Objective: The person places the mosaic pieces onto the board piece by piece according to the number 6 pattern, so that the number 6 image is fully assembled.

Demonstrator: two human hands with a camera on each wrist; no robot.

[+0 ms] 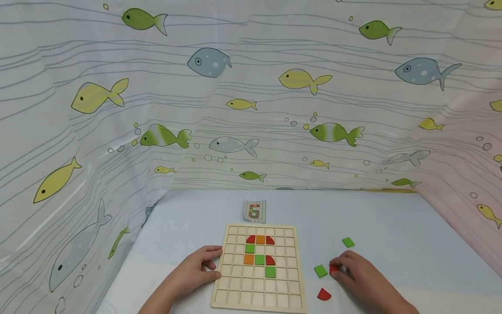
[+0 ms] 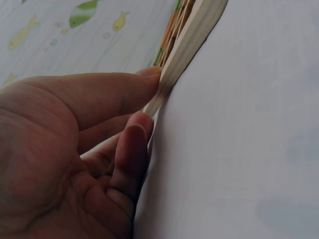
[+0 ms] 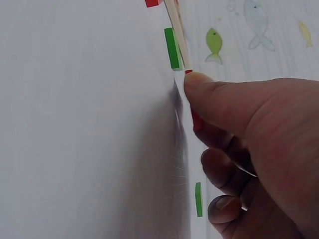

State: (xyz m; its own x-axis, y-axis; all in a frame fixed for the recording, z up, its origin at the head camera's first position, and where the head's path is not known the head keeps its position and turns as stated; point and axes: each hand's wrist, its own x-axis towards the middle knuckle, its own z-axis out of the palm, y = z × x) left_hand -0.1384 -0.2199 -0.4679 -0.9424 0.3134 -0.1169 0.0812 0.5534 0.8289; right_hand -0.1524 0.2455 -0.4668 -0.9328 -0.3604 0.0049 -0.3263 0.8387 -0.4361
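A wooden grid board lies in the middle of the table in the head view. Red quarter-circle, orange square and green square tiles sit in several of its cells. My left hand holds the board's left edge with thumb and fingers, and the left wrist view shows them against the board's side. To the right of the board, my right hand pinches a red tile low over the table. Fingers hide most of that tile, so its full shape cannot be told.
Beside the right hand lie a green square tile, a red quarter-circle tile and, farther back, another green tile. Behind the board a small card shows a coloured grid pattern. A fish-print curtain surrounds the table.
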